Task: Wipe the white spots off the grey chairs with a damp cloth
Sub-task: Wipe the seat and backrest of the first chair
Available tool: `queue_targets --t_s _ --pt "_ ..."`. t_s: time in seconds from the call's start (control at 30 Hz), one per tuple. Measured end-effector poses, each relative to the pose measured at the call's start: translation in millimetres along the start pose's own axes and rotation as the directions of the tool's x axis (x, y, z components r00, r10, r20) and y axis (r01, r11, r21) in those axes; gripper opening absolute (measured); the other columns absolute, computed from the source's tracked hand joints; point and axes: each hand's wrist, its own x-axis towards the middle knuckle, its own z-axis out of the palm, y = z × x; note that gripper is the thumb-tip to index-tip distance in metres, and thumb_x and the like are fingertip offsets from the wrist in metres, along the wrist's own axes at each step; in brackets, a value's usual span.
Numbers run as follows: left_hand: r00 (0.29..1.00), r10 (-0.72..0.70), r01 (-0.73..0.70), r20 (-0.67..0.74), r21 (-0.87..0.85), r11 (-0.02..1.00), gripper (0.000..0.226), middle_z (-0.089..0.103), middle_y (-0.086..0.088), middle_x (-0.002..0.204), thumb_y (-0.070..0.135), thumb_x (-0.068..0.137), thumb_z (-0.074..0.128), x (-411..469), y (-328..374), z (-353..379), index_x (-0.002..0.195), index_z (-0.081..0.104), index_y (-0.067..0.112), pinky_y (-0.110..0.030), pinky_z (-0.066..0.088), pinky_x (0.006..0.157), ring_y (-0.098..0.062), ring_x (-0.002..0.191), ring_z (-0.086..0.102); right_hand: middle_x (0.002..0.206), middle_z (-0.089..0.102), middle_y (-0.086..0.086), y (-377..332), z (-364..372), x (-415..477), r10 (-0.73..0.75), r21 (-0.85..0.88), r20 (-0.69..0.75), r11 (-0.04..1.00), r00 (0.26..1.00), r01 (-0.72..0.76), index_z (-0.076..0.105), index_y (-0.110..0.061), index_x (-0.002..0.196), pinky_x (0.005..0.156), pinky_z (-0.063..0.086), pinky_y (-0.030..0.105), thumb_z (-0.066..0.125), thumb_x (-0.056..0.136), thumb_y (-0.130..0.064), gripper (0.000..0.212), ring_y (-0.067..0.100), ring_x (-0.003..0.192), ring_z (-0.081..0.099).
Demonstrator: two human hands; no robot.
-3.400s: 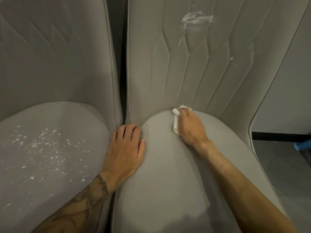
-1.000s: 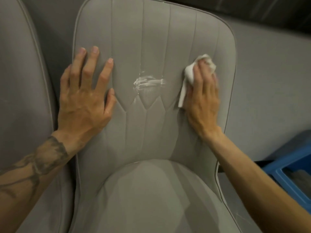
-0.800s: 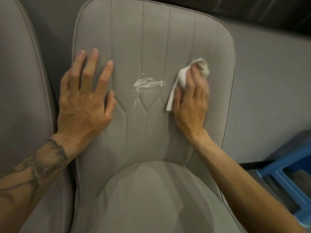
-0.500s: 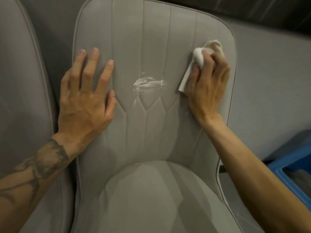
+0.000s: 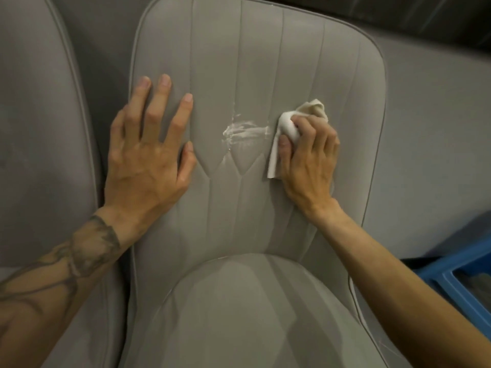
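A grey padded chair (image 5: pixel 247 62) faces me, its backrest stitched in vertical panels. A smeared white spot (image 5: pixel 243 131) sits near the middle of the backrest. My right hand (image 5: pixel 308 160) is shut on a crumpled white cloth (image 5: pixel 289 128), pressed against the backrest just right of the smear, the cloth's edge touching it. My left hand (image 5: pixel 148 152) lies flat on the backrest's left side, fingers spread, holding nothing. The seat cushion (image 5: pixel 239 314) below shows no white marks.
A second grey chair (image 5: pixel 39 128) stands close on the left, its backrest edge beside my left wrist. A blue plastic crate (image 5: pixel 462 282) sits on the floor at the right. A grey wall (image 5: pixel 438 128) runs behind the chairs.
My right hand has brought the cloth down from the backrest's upper right corner and left, up against the white smear, fingers curled tighter. My left hand stays flat in place.
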Motion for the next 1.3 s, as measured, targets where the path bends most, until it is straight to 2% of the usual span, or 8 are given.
queue_targets --t_s 0.07,0.23,0.43,0.67,0.77,0.9,1.17,1.3 --pt "1.0 -0.003 0.003 0.0 0.0 1.0 0.065 0.019 -0.014 0.173 0.034 0.104 0.045 0.3 0.1 -0.7 0.165 0.027 0.019 -0.055 0.03 0.122 -0.037 0.161 0.017 0.129 0.057 0.012 16.5 -2.4 14.7 -0.054 -0.024 -0.015 0.998 0.998 0.053 0.05 -0.014 0.129 0.102 0.038 0.039 0.051 0.107 -0.031 0.028 0.029 0.118 0.048" --pt "1.0 0.001 -0.001 -0.001 0.01 1.0 0.065 0.02 -0.014 0.173 0.033 0.104 0.046 0.7 -0.2 -0.4 0.165 0.027 0.02 -0.054 0.03 0.123 -0.037 0.161 0.018 0.123 0.059 0.012 10.2 12.7 43.5 0.136 -0.041 -0.204 0.988 0.969 -0.147 0.053 -0.015 0.127 0.098 0.038 0.037 0.048 0.107 -0.038 0.031 0.025 0.111 0.047" --pt "1.0 0.005 -0.005 0.004 -0.002 1.0 0.065 0.019 -0.013 0.174 0.035 0.105 0.045 0.5 -2.0 -0.3 0.165 0.026 0.02 -0.053 0.028 0.124 -0.037 0.161 0.017 0.13 0.047 0.01 14.5 -4.7 -23.5 -0.246 -0.05 0.137 0.966 0.96 0.255 0.043 -0.016 0.133 0.102 0.038 0.043 0.062 0.1 -0.021 0.038 0.032 0.112 0.046" --pt "1.0 0.006 -0.006 -0.023 -0.004 1.0 0.065 0.02 -0.013 0.173 0.033 0.104 0.046 0.2 -1.9 1.8 0.165 0.027 0.021 -0.052 0.031 0.122 -0.035 0.161 0.017 0.123 0.057 0.01 34.6 7.4 69.7 0.138 -0.144 -0.288 0.972 0.948 -0.186 0.052 -0.018 0.128 0.097 0.033 0.031 0.043 0.108 -0.039 0.031 0.02 0.108 0.043" --pt "1.0 0.003 -0.004 -0.03 -0.007 1.0 0.065 0.02 -0.012 0.173 0.034 0.104 0.046 -0.7 -2.0 2.4 0.165 0.027 0.021 -0.052 0.031 0.122 -0.035 0.161 0.018 0.133 0.043 0.012 12.8 9.7 -25.4 -0.003 -0.045 -0.02 0.999 1.0 0.002 0.04 -0.016 0.138 0.104 0.032 0.04 0.052 0.104 -0.028 0.037 0.032 0.114 0.046" --pt "1.0 -0.001 0.001 -0.015 0.001 1.0 0.065 0.021 -0.013 0.173 0.033 0.104 0.047 -0.3 -0.2 0.6 0.164 0.027 0.021 -0.052 0.032 0.121 -0.036 0.161 0.018 0.135 0.041 0.009 4.7 -7.6 -136.0 -0.223 -0.016 0.29 0.971 0.931 0.238 0.044 -0.014 0.138 0.108 0.035 0.044 0.065 0.095 -0.014 0.047 0.033 0.12 0.048" --pt "1.0 0.006 -0.006 -0.027 0.01 1.0 0.064 0.023 -0.013 0.173 0.032 0.104 0.047 0.1 -2.4 1.1 0.164 0.029 0.021 -0.051 0.034 0.119 -0.035 0.161 0.019 0.133 0.042 0.001 30.7 17.8 29.9 0.117 -0.117 -0.241 0.982 0.963 -0.148 0.044 -0.021 0.137 0.105 0.029 0.031 0.047 0.107 -0.036 0.033 0.024 0.117 0.044" --pt "1.0 0.002 -0.002 -0.024 0.007 1.0 0.064 0.023 -0.013 0.173 0.032 0.103 0.047 -0.2 -0.6 0.1 0.164 0.03 0.021 -0.051 0.034 0.118 -0.036 0.161 0.02 0.137 0.044 0.014 11.4 5.7 -93.6 -0.1 -0.046 0.16 0.993 0.982 0.108 0.053 -0.011 0.14 0.106 0.032 0.042 0.058 0.1 -0.019 0.041 0.035 0.118 0.048"
